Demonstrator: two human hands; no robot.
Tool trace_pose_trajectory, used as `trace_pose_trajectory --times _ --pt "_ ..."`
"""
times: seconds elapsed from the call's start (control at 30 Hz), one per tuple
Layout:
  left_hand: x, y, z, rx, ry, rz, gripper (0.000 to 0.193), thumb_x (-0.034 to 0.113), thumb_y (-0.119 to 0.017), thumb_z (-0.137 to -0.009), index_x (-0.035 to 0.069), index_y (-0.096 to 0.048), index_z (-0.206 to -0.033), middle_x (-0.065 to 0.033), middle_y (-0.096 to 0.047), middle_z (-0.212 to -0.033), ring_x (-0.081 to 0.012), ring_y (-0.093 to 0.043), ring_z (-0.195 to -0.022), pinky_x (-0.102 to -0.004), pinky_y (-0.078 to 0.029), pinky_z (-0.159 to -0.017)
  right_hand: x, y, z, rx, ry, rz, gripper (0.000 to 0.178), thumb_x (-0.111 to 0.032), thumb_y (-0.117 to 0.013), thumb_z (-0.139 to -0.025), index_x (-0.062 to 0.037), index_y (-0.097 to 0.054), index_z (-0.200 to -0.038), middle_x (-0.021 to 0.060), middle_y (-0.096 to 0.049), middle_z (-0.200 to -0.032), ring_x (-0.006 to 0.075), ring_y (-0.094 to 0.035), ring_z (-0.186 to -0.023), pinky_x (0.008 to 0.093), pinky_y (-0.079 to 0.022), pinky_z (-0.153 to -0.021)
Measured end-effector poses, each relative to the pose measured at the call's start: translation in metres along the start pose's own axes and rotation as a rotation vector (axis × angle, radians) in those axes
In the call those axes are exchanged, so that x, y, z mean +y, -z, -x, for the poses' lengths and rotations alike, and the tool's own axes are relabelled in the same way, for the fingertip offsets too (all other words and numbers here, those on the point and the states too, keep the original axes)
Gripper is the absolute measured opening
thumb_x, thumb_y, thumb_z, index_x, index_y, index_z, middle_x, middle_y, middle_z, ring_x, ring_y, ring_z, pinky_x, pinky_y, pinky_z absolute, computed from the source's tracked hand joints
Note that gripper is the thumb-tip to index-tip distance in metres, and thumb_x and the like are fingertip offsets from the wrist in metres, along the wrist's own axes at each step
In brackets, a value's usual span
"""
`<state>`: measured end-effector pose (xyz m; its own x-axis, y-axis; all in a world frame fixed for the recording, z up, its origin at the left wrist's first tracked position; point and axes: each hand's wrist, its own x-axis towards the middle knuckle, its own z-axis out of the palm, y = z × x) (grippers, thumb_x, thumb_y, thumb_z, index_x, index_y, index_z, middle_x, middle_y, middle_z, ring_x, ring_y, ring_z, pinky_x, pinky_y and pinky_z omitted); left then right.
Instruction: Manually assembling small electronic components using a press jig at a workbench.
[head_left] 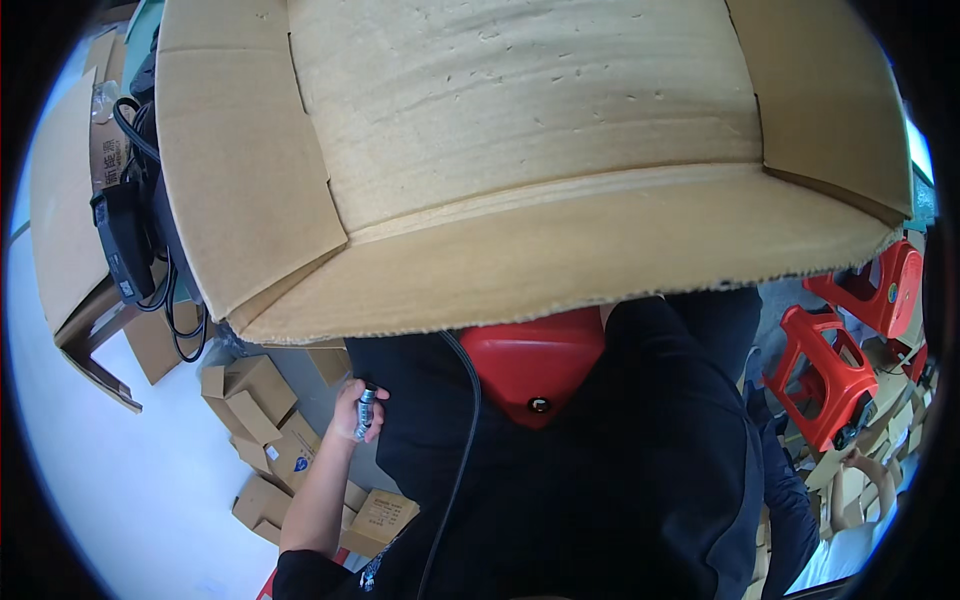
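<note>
My left hand (350, 408) is down beside my left thigh, its fingers closed round a small silvery cylinder (366, 412) with a black end. Its exact kind cannot be made out. A large open cardboard box (560, 250) takes up the top of the view, its near flap hanging over my knees. The inside that shows is bare brown card with small dents. Below the flap, between my dark-trousered thighs, a red plastic stool seat (535, 360) shows. A thin black cable (470, 420) runs down across my left thigh. My right hand is out of sight.
Several cardboard boxes (295, 450) lie on the floor at left. A black power adapter (122, 245) with looped cables hangs beside the large box. Red stools (825, 375) stand at right. At lower right another person's arms (848, 490) reach among cardboard pieces.
</note>
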<state>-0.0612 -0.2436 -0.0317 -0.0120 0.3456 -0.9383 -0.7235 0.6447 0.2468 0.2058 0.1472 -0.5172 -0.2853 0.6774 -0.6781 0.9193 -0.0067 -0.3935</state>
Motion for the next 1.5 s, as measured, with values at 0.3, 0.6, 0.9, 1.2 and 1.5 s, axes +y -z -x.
trace_pose_trajectory --times 0.3,0.6,0.9,1.2,1.5 --pt "-0.001 0.006 -0.003 -0.064 -0.010 0.007 0.060 0.054 -0.042 -0.094 -0.002 -0.064 -0.097 -0.0161 -0.059 -0.054 -0.0272 -0.046 -0.028 -0.0349 -0.035 -0.024 0.056 0.020 -0.021 -0.137 0.086 -0.123 0.040 -0.028 -0.057 -0.088 -0.0115 -0.058 -0.124 0.0142 -0.048 -0.138 0.0314 -0.047 -0.123 0.0439 -0.047 -0.096" --pt "-0.006 0.013 0.015 0.022 -0.008 -0.014 0.061 0.056 -0.040 -0.094 0.001 -0.064 -0.099 -0.0158 -0.060 -0.055 -0.0272 -0.045 -0.027 -0.0349 -0.035 -0.023 0.018 0.012 0.047 -0.016 -0.044 -0.293 0.029 -0.021 -0.059 -0.085 -0.0092 -0.066 -0.110 0.0154 -0.061 -0.121 0.0313 -0.057 -0.112 0.0430 -0.051 -0.089" --pt "-0.007 0.017 0.016 0.115 -0.002 0.010 0.061 0.059 -0.041 -0.093 0.003 -0.063 -0.091 -0.0123 -0.055 -0.047 -0.0259 -0.044 -0.025 -0.0338 -0.033 -0.022 0.002 0.038 0.083 0.196 -0.236 -0.351 0.022 -0.016 -0.061 -0.081 -0.0084 -0.072 -0.099 0.0163 -0.067 -0.106 0.0337 -0.064 -0.100 0.0425 -0.051 -0.088" --pt "0.004 -0.006 0.005 0.079 -0.070 -0.094 0.061 0.060 -0.044 -0.091 0.002 -0.063 -0.090 -0.0125 -0.055 -0.047 -0.0263 -0.043 -0.024 -0.0341 -0.032 -0.021 0.019 0.051 0.115 0.063 0.105 0.191 0.041 -0.021 -0.058 -0.081 -0.0073 -0.062 -0.120 0.0130 -0.063 -0.113 0.0292 -0.053 -0.113 0.0436 -0.045 -0.096" --pt "0.005 -0.019 -0.001 0.085 -0.034 -0.083 0.060 0.058 -0.046 -0.091 0.001 -0.063 -0.090 -0.0135 -0.056 -0.048 -0.0268 -0.044 -0.025 -0.0342 -0.033 -0.021 0.033 0.053 0.105 0.155 0.063 0.108 0.041 -0.023 -0.059 -0.081 -0.0077 -0.063 -0.119 0.0122 -0.050 -0.134 0.0281 -0.047 -0.121 0.0479 -0.041 -0.099"
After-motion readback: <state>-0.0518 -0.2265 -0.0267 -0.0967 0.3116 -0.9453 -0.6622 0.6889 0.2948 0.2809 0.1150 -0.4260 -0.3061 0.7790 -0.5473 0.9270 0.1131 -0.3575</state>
